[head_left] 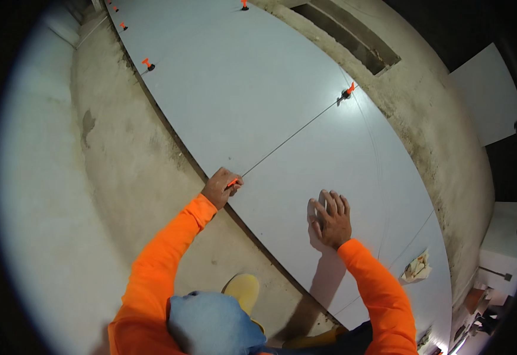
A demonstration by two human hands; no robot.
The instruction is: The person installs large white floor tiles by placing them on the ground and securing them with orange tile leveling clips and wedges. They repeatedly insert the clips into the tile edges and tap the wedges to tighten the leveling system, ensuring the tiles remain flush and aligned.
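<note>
Risk, judged from this view: the orange clip (232, 184) sits at the near-left end of the seam (294, 139), by the grey slab's (211, 89) left edge; an uneven twist there could slip the grip, or strain the clip and leave the two sides of the seam out of level. Leaning hard on the right hand might shift that side. Pose: left hand (221, 188) reaches far and left, forearm slanting in from the near side, fingers curled and pinching the clip. Right hand (331, 220) is palm down over the slab, right of the seam, fingers loosely spread, nothing held; whether it bears weight, cannot tell.
</note>
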